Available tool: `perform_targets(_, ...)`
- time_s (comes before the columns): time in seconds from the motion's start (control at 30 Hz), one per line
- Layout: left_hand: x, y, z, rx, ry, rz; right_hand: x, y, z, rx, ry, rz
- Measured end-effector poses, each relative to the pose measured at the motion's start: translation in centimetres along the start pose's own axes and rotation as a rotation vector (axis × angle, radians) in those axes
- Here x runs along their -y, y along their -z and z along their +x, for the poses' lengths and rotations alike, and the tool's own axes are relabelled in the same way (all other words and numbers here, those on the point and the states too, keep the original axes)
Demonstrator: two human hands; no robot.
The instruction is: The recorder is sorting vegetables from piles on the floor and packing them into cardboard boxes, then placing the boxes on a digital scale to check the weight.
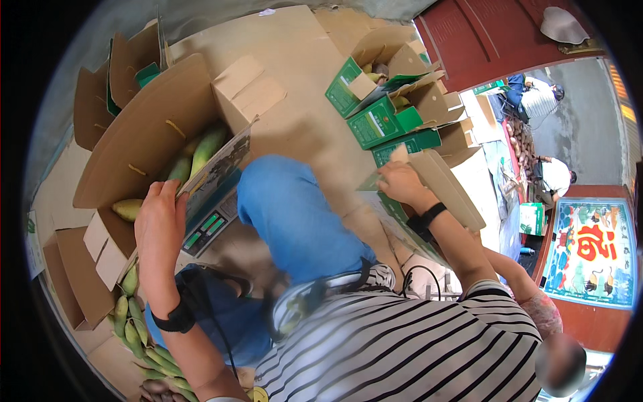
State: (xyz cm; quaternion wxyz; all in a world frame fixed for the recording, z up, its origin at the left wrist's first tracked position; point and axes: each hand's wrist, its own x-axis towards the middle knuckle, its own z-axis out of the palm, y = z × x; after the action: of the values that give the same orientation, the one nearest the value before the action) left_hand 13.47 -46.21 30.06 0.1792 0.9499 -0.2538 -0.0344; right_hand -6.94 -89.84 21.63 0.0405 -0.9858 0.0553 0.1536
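Observation:
My left hand (162, 221) holds the near wall of an open cardboard box (145, 130), with the thumb inside the edge and the fingers over it. Long green vegetables (208, 148) and a yellowish one (127, 209) lie in that box, which has yellow rope handles. A digital scale's display panel (205, 231) shows just under the box wall. My right hand (402, 183) grips the upper edge of another green and brown carton (442, 186) on the right; its fingertips are partly blurred, and the inside of that carton is hidden.
Several open green cartons (374, 123) stand in a row ahead, some with produce inside. More cardboard boxes (90, 108) stand at the left. Green vegetables (133, 321) are piled at lower left. Another person's arm (510, 266) is close to my right arm. Two people (552, 176) are farther off.

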Motion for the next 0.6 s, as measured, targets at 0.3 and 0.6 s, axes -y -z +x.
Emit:
perform_targets(0.3, -0.4, 0.0, 0.1, 0.012, 0.018, -0.019, 4.7, 1.5, -6.7, -0.045, -0.037, 0.224)
perform_targets(0.6, 0.0, 0.1, 0.1, -0.024, 0.045, 0.004, 3.7, -3.7, -5.9, 0.121, -0.076, 0.112)
